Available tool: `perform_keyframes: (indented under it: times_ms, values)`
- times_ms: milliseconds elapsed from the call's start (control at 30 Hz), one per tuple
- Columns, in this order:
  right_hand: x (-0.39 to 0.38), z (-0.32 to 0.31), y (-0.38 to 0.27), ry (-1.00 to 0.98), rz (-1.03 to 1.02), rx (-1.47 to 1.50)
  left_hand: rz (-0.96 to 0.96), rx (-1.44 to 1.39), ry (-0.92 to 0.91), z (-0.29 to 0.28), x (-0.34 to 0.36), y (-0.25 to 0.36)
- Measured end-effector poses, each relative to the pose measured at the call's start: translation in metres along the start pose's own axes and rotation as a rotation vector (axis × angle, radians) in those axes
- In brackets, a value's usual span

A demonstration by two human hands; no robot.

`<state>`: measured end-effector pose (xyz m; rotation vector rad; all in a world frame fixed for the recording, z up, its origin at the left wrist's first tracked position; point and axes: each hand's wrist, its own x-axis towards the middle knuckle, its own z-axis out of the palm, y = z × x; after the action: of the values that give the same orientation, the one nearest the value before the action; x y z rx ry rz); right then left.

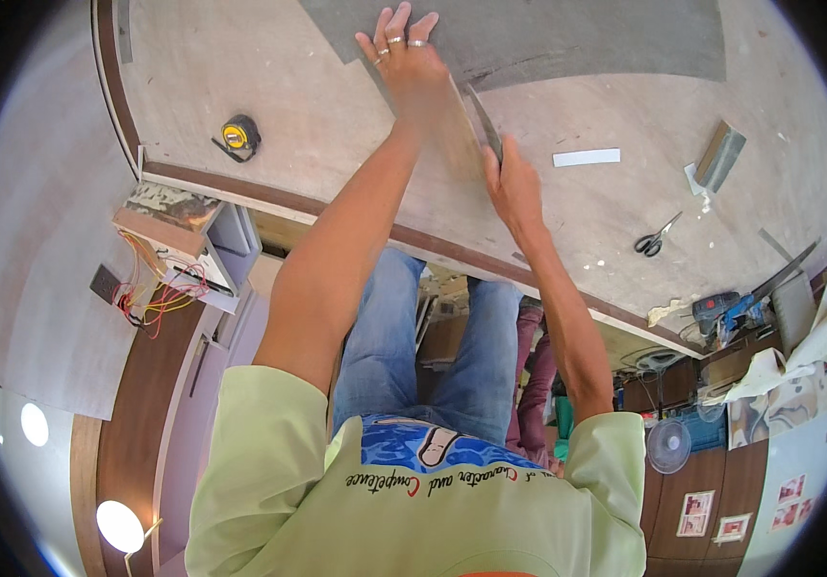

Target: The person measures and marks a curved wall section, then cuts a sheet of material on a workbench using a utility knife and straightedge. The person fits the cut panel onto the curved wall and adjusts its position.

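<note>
My left hand (pixel 404 67) lies with fingers spread over the near-left edge of a dark grey sheet (pixel 587 34) on the pale worktop (pixel 288 163), at the top of the head view. A light brown strip or board (pixel 452 139) extends from beneath that hand toward my body, partly blurred. My right hand (pixel 512 188) is closed on a long, thin metal blade (pixel 481 113), probably a knife, which angles up alongside the strip toward the sheet. A small white strip (pixel 586 157) lies just right of the blade.
A tape measure (pixel 238 135) sits left; scissors (pixel 652 242), a grey block (pixel 720 157) and power tools (pixel 716 313) lie right. A box with wiring (pixel 178 250) stands below the left edge, a fan (pixel 668 445) lower right. Another person's legs (pixel 532 380) show behind mine.
</note>
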<state>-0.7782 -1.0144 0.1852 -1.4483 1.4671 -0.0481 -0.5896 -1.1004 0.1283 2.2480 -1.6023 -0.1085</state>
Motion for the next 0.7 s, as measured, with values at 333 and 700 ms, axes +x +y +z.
perform_keyframes:
  times_ms: [333, 700]
  values:
    - [0.0117, -0.0019, -0.0113, 0.009, -0.081, -0.112, -0.019, 0.007, -0.024, 0.002, -0.0032, -0.0008]
    - [0.0087, 0.0032, -0.0091, 0.012, -0.068, -0.158, -0.015, -0.015, -0.011, 0.0022, -0.0043, 0.0]
